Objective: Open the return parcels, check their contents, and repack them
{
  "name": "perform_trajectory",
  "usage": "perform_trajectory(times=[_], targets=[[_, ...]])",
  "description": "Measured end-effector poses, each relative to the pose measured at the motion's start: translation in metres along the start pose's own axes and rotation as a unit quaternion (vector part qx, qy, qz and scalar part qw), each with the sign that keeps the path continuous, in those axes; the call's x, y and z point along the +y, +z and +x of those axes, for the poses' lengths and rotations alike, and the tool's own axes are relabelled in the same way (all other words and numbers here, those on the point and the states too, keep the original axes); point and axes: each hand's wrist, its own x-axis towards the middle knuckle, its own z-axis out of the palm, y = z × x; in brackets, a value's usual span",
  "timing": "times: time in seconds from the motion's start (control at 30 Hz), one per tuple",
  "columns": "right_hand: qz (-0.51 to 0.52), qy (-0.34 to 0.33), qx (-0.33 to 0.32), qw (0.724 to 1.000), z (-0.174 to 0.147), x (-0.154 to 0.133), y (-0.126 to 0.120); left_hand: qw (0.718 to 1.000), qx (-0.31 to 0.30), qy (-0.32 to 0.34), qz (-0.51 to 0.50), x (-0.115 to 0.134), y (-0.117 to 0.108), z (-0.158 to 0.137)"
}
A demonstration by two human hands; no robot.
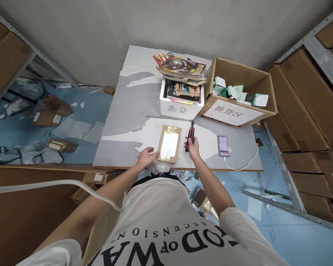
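A small flat cardboard parcel (169, 144) lies on the table, with a white label on top and shiny tape at its ends. My left hand (147, 157) is at the parcel's lower left corner, its fingers stretched out and touching the edge. To the right of the parcel, my right hand (193, 147) is closed around a red and black utility knife (191, 135) that points away from me. Whether the knife's blade is out I cannot tell. Under the parcel, the table's grey covering is torn and shows white.
Behind the parcel stand a white bin (180, 110) piled with books and an open cardboard box (238, 112) holding small green-white boxes. A thin metal strip (168, 118) lies before the bin. A phone (223, 146) with a white cable is at right. Shelves (291, 184) with cartons flank the table.
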Motion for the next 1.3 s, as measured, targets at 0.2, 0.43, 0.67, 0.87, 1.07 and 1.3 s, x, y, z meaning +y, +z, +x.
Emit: perform_trajectory(times=[0.2,0.43,0.67,0.87,1.07,1.3], targets=[[0.113,0.119,0.029,0.986,-0.103,0.019,-0.012,0.992,-0.060,0.109,-0.014,0.052,-0.002,0.087],[0.163,0.185,0.006,0.969,-0.144,0.033,0.003,0.985,-0.105,0.120,-0.064,0.075,0.023,0.138],[0.156,0.143,0.029,0.977,-0.122,0.036,0.006,0.989,-0.051,0.093,-0.101,0.065,0.015,0.132],[0.129,0.083,0.016,0.988,-0.057,-0.002,-0.012,0.986,0.026,0.060,-0.154,0.032,-0.024,0.098],[0.053,0.052,-0.088,0.993,0.007,-0.029,0.001,0.977,0.075,-0.006,-0.199,-0.003,-0.027,0.046],[-0.006,0.024,-0.092,0.995,0.014,-0.025,0.008,0.995,0.101,0.020,0.004,0.001,-0.041,0.020]])
